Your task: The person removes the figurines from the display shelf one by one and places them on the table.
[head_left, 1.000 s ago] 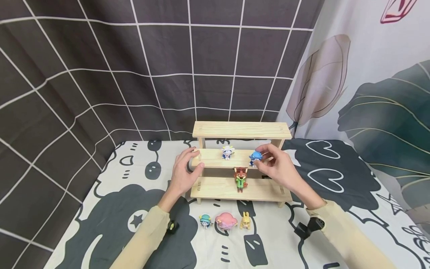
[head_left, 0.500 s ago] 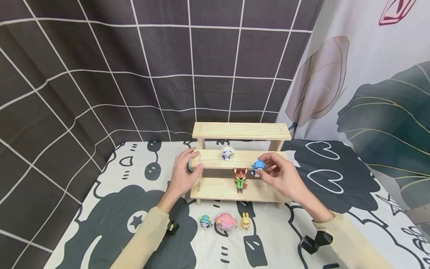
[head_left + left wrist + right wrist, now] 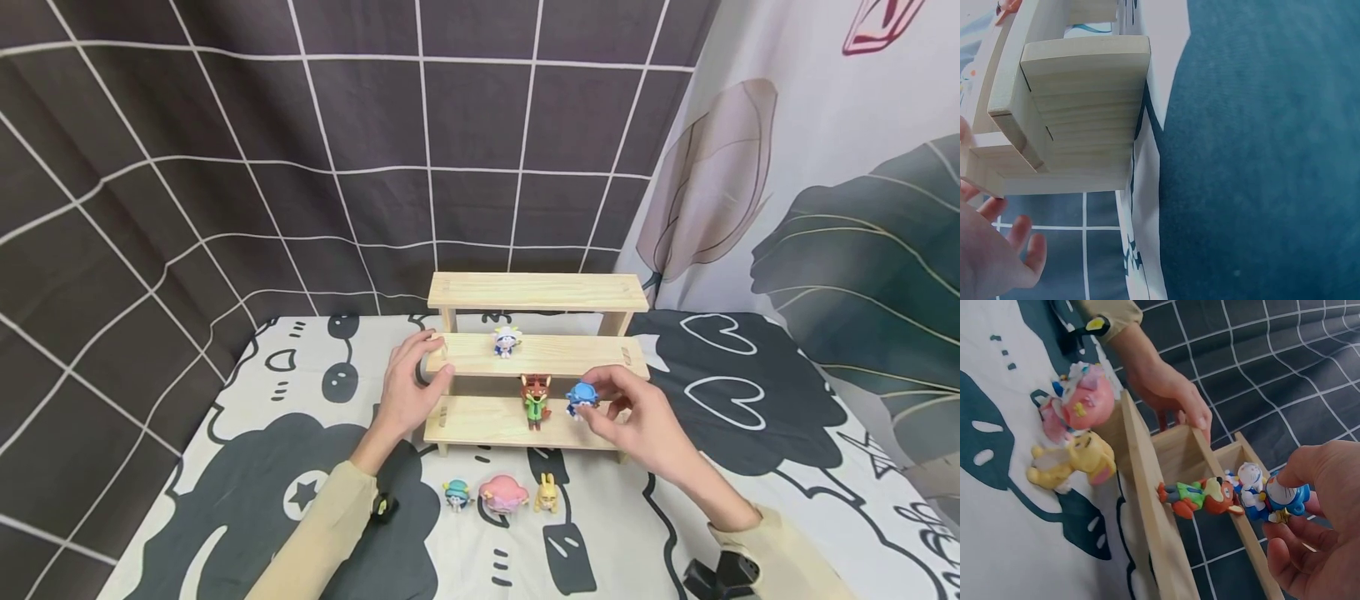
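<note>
My right hand [image 3: 647, 421] pinches a small blue-capped figurine [image 3: 582, 395] between thumb and fingers, in front of the right part of the lowest step of a three-tier wooden display stand [image 3: 472, 422]. My left hand [image 3: 407, 390] grips the left end of the middle step, thumb in front and fingers behind. A fox figurine [image 3: 536, 407] in a green outfit stands on the lowest step, left of the blue one. On the middle step stands a white-capped figurine [image 3: 506, 342]. In the right wrist view the blue figurine [image 3: 1287, 495] overlaps the white one.
On the patterned cloth before the stand sit a teal-capped figurine [image 3: 457, 494], a pink round figurine [image 3: 504, 494] and a yellow rabbit figurine [image 3: 547, 493]. A dark gridded curtain [image 3: 360, 200] hangs behind, and a leaf-print curtain [image 3: 825, 183] hangs at the right.
My right hand has brought the blue figurine from the right end of the middle step down and forward to the lowest step. The left hand stays at the stand's left end.
</note>
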Available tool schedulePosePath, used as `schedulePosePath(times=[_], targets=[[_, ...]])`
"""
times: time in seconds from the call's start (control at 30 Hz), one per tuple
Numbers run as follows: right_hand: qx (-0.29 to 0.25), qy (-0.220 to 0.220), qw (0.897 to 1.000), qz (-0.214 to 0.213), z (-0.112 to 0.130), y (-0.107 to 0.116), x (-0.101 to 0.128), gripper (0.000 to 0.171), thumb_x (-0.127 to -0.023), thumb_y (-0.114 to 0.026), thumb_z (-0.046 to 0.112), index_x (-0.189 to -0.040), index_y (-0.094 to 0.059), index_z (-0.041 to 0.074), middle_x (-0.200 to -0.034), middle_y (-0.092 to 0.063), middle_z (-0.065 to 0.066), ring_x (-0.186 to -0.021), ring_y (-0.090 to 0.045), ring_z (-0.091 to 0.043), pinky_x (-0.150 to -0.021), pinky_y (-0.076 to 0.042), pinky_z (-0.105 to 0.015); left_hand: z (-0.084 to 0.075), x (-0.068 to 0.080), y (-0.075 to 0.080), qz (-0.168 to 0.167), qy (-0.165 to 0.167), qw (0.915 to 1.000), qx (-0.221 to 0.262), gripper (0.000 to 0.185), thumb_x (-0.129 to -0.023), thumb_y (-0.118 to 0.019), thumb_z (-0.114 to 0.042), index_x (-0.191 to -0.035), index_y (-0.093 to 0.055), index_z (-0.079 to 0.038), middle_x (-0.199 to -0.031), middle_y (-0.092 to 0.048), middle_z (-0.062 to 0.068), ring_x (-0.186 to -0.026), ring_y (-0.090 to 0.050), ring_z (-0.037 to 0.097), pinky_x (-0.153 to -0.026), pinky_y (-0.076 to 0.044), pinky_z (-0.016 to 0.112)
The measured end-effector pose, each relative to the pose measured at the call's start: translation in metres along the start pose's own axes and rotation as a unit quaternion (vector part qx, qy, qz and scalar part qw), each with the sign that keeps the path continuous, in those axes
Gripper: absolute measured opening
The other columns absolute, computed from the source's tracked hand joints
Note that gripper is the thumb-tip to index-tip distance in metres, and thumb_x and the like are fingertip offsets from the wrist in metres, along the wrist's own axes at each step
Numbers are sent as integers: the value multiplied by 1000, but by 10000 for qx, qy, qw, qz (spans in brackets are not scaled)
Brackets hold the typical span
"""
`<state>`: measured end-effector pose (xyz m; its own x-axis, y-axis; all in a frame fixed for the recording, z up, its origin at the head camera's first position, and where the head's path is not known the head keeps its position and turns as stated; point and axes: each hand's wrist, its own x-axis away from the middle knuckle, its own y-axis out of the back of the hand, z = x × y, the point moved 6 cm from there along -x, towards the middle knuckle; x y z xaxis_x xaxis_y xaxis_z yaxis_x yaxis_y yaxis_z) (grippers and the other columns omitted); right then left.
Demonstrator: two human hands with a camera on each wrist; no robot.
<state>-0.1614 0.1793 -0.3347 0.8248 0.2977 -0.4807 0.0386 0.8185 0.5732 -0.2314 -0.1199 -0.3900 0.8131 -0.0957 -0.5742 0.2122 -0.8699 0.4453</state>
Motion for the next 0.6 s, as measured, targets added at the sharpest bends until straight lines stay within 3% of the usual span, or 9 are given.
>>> schedulePosePath(times=[0.37, 0.6], targets=[[34, -156, 9998, -124, -1, -2, 26, 42, -73, -80, -12, -107, -65, 7, -91, -65, 4, -78, -60, -12, -58, -51, -24, 0, -1, 0, -8, -24, 10000, 28, 41, -88, -70, -18, -125, -66, -1, -142, -52, 19, -125, -47, 38, -102, -37, 56], [-62, -390, 9992, 31, -5, -6, 40, 44, -72, -80, -13, -107, -64, 8, -89, -64, 4, -75, -60, -10, -57, -51, -24, 1, 0, -1, 6, 43, 10000, 16, 41, -88, -69, -19, -125, -66, -1, -142, -52, 19, -125, -47, 38, -102, -37, 56]])
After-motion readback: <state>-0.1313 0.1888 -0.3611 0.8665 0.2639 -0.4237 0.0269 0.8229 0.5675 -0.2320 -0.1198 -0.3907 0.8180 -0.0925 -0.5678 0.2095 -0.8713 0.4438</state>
